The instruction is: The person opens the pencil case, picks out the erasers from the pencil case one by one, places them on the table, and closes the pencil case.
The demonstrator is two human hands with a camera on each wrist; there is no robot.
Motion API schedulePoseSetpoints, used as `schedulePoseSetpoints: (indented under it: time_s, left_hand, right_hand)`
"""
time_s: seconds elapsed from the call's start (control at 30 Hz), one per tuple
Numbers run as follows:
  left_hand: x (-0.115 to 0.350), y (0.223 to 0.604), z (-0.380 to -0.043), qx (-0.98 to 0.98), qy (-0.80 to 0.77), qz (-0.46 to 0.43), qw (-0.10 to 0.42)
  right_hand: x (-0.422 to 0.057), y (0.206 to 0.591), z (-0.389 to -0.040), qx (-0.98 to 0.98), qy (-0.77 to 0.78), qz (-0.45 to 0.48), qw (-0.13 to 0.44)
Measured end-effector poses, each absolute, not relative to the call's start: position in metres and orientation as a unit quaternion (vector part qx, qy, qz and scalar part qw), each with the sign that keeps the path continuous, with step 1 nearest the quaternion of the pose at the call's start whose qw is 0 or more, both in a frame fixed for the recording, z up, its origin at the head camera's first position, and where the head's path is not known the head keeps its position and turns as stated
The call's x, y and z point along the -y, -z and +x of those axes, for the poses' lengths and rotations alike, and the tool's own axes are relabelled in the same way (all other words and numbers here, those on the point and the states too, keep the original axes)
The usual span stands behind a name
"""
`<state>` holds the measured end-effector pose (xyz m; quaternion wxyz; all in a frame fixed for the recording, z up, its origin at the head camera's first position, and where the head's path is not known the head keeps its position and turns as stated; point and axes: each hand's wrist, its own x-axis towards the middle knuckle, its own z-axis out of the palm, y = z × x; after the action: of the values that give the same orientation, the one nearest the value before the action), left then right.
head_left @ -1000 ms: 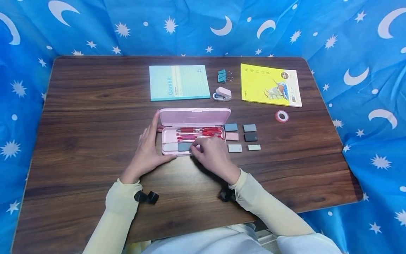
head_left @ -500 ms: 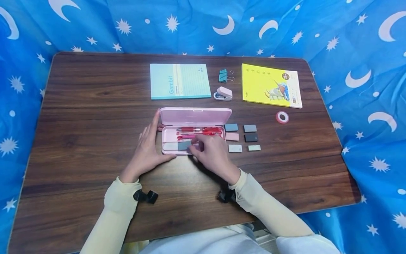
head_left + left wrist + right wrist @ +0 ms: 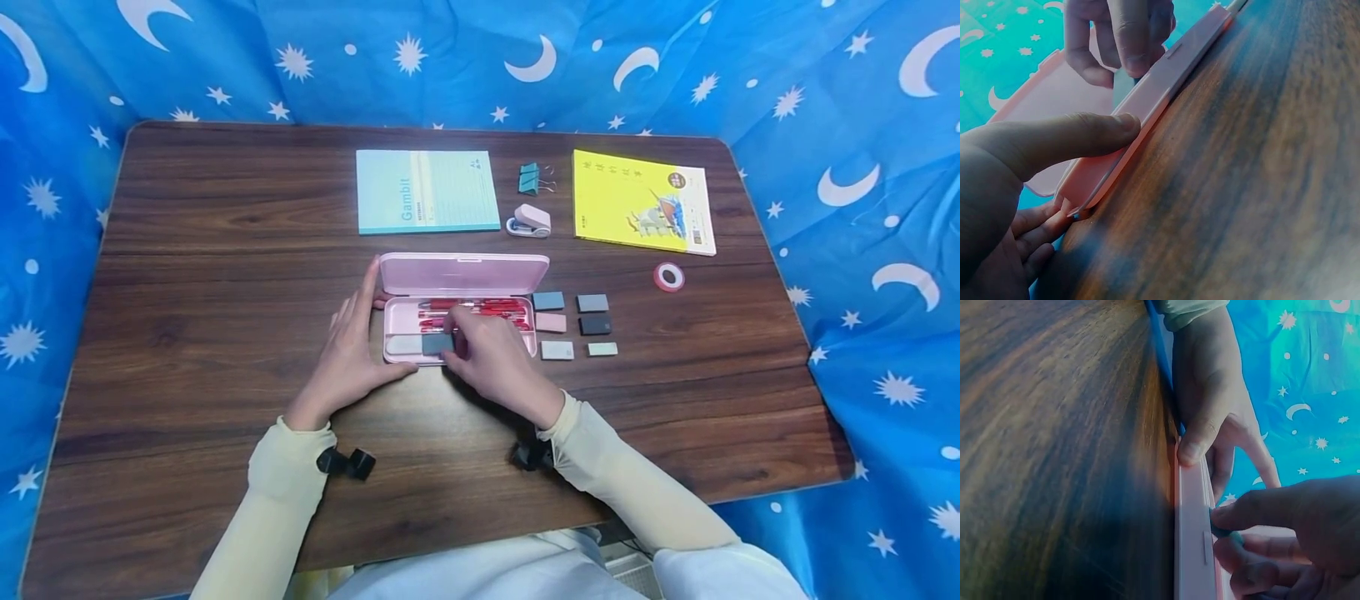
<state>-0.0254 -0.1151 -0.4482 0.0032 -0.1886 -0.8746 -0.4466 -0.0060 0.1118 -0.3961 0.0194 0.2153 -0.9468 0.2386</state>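
Note:
An open pink pencil case lies in front of me with its lid raised. Red pens fill its back part. In the front compartment sit a white eraser and a blue-grey eraser. My left hand grips the case's left end, thumb on the front wall, other fingers at the end and behind. My right hand is over the case's front compartment. Its thumb and fingertips pinch a small dark teal eraser, mostly hidden by the fingers, just beside the blue-grey one.
Several erasers stand right of the case, among them a pink one and a black one. Behind are a light-blue notebook, a teal binder clip, a pink stapler, a yellow book and a tape roll.
My right hand has shifted slightly left and away from me over the compartment, its index finger rising over the pens. The left hand keeps its grip on the case.

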Motion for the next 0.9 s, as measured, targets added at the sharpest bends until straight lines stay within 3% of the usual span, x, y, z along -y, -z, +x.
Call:
schedulePoseSetpoints:
  time_s: [0.2, 0.43, 0.67, 0.9]
  left_hand:
    - [0.113, 0.449, -0.025, 0.873, 0.450, -0.187, 0.002]
    - [0.112, 0.447, -0.025, 0.874, 0.450, -0.186, 0.004]
    - [0.113, 0.448, -0.026, 0.875, 0.445, -0.188, 0.010]
    - [0.112, 0.451, -0.026, 0.875, 0.447, -0.186, 0.013]
  right_hand:
    - [-0.136, 0.389, 0.002, 0.940, -0.248, 0.230, 0.043]
    - [-0.202, 0.365, 0.017, 0.953, -0.221, 0.204, 0.036]
    - [-0.277, 0.365, 0.032, 0.967, -0.204, 0.145, -0.038]
    - [-0.306, 0.376, 0.045, 0.970, -0.197, 0.118, -0.080]
